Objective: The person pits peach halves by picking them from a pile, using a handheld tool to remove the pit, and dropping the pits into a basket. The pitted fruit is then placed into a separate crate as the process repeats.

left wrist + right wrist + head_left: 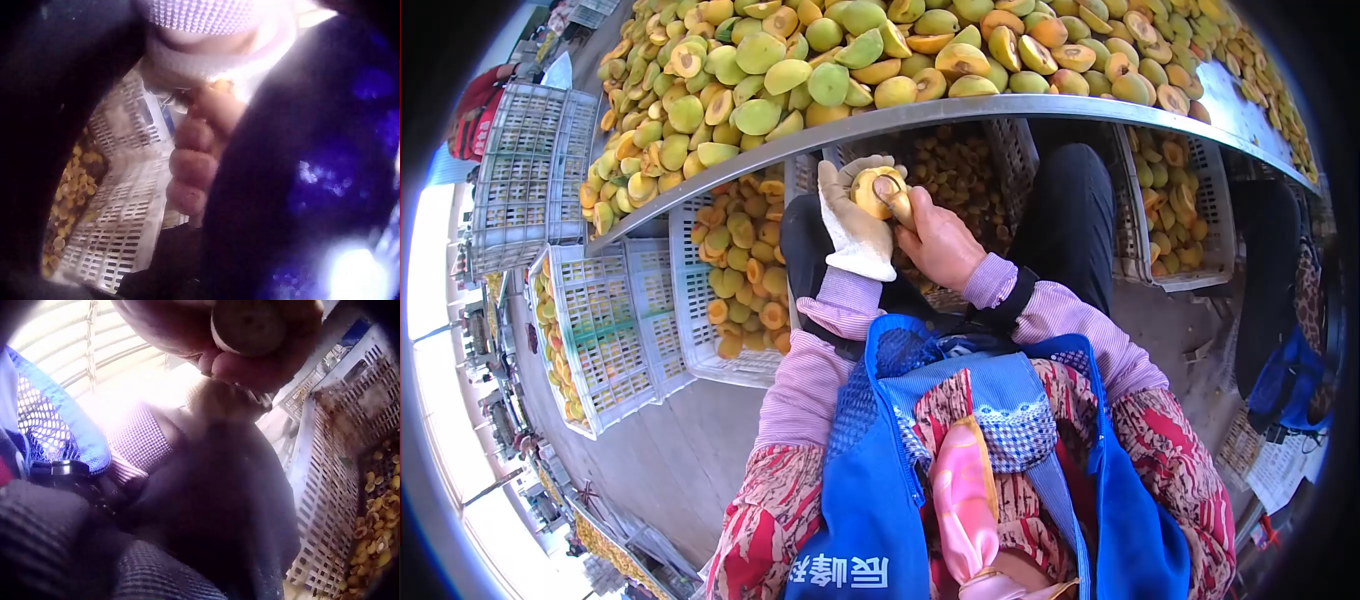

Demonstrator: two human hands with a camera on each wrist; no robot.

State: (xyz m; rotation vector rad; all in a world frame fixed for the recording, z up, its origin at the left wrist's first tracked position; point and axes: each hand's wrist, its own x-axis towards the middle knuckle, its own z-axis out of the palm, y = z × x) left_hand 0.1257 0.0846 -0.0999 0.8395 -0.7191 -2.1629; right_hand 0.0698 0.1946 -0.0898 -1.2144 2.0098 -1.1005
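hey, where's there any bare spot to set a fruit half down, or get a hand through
The table is heaped with fruit to its rim. Bare room: the empty white crate left of the half-filled crate, and the floor below them. Both hands, left hand and right hand, crowd the halved fruit.

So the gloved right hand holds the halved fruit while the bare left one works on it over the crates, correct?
Not quite: the sides are swapped. In the head view the gloved left hand holds the halved fruit, and the bare right hand works on it, over the crates.
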